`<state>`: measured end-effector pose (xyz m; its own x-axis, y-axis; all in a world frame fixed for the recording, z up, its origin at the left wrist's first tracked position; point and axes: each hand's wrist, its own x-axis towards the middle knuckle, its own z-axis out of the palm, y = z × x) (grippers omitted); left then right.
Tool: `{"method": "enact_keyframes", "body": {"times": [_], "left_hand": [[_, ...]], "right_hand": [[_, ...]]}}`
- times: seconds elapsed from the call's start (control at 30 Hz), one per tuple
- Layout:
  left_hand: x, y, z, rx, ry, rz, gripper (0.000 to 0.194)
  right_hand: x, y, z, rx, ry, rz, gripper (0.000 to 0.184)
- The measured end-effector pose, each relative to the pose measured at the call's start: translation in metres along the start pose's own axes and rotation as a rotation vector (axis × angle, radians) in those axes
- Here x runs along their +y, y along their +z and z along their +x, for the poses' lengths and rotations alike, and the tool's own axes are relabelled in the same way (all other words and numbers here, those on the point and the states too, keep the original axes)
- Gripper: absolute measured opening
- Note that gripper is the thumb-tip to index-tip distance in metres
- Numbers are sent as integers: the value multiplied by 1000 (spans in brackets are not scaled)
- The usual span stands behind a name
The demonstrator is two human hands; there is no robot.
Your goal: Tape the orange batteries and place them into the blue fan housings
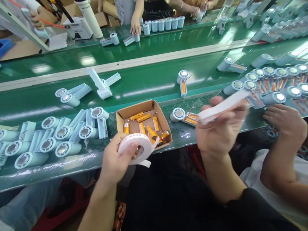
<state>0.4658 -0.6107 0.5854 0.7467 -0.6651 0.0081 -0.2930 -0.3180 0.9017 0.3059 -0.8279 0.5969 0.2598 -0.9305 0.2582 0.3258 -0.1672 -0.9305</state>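
Note:
My left hand (117, 157) grips a roll of white tape (127, 144), thumb pressed on its face near the core. A loose tape end hangs from the roll's lower right side. Raised over the bench edge, my right hand (216, 128) is closed on a white strip of tape (222, 107); a hint of orange shows along its underside, too blurred to name. Behind the roll stands an open cardboard box (134, 107) with several orange battery packs (144, 117). Between the box and my right hand lies a light-blue fan housing (178, 114) with orange cells in its handle.
Several light-blue housings (64, 149) lie at left, and more with orange cells (281, 73) at right. A green conveyor belt (149, 77) runs behind. Another person's hand (286, 123) is close on the right; co-workers' hands (136, 27) work across the belt.

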Motion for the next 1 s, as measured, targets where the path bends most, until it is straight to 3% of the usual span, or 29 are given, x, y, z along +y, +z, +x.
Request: {"method": "enact_keyframes", "body": {"times": [0.07, 0.13, 0.2, 0.23, 0.3, 0.37, 0.5, 0.63, 0.77, 0.83, 0.9, 0.93, 1.0], "left_hand": [[-4, -13, 27, -60, 11, 315, 38], [-4, -15, 41, 62, 209, 522, 37], [2, -9, 40, 194, 516, 566, 34], [7, -4, 35, 207, 660, 551, 33], [20, 6, 23, 145, 864, 515, 36], [32, 15, 15, 78, 958, 485, 34], [42, 22, 18, 58, 926, 374, 15], [48, 20, 25, -8, 867, 251, 14], [67, 16, 30, -407, 928, 335, 32], [75, 13, 40, -578, 905, 322, 27], [74, 9, 61, -685, 800, 242, 16], [70, 6, 78, -698, 706, 218, 22], [56, -2, 120, -555, 467, 304, 38]], "right_hand": [[7, -2, -11, -155, 61, 9, 54], [18, -3, -31, -337, 142, 10, 55], [29, -4, -46, -453, 159, -41, 53], [32, -5, -51, -485, 145, -82, 51], [35, -6, -54, -529, 83, -172, 47], [34, -6, -52, -566, -7, -245, 40], [30, -6, -48, -617, -203, -301, 36], [25, -7, -51, -805, -196, -357, 39], [19, -6, -52, -1014, -71, -313, 15], [17, -8, -51, -1046, 39, -223, 12], [17, -13, -50, -1038, 145, -99, 14], [18, -16, -49, -1017, 179, -26, 20], [21, -23, -48, -936, 204, 120, 37]]}}
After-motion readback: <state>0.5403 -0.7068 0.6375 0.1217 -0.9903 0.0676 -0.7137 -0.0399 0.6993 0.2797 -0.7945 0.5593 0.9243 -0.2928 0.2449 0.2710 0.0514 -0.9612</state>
